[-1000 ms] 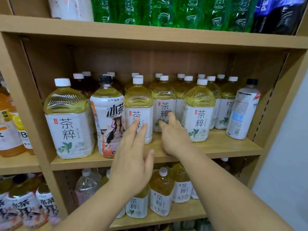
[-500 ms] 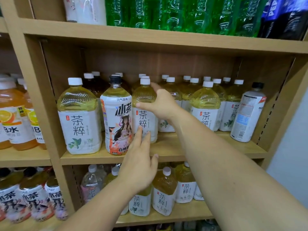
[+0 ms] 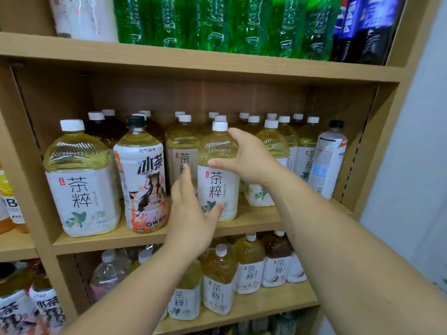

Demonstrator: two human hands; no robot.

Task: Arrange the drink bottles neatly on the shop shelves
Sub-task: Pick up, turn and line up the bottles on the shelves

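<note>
A yellow tea bottle (image 3: 217,182) with a white cap and white label stands near the front of the middle shelf (image 3: 150,238). My right hand (image 3: 249,160) grips its shoulder from the right, thumb across the front. My left hand (image 3: 191,213) is spread with straight fingers at the bottle's lower left, its thumb against the label. To the left stand a black-capped iced tea bottle (image 3: 142,175) and a large tea bottle (image 3: 79,180). More white-capped tea bottles (image 3: 275,151) fill the rows behind.
A white bottle with a black cap (image 3: 329,160) stands at the shelf's right end. Green soda bottles (image 3: 217,22) and Pepsi bottles (image 3: 362,25) fill the top shelf. Smaller tea bottles (image 3: 219,279) stand on the lower shelf. Orange drinks (image 3: 9,201) are in the left bay.
My right hand has taken a tea bottle by the shoulder and drawn it forward towards the shelf front. My left hand has risen and reached the bottle's lower left side.
</note>
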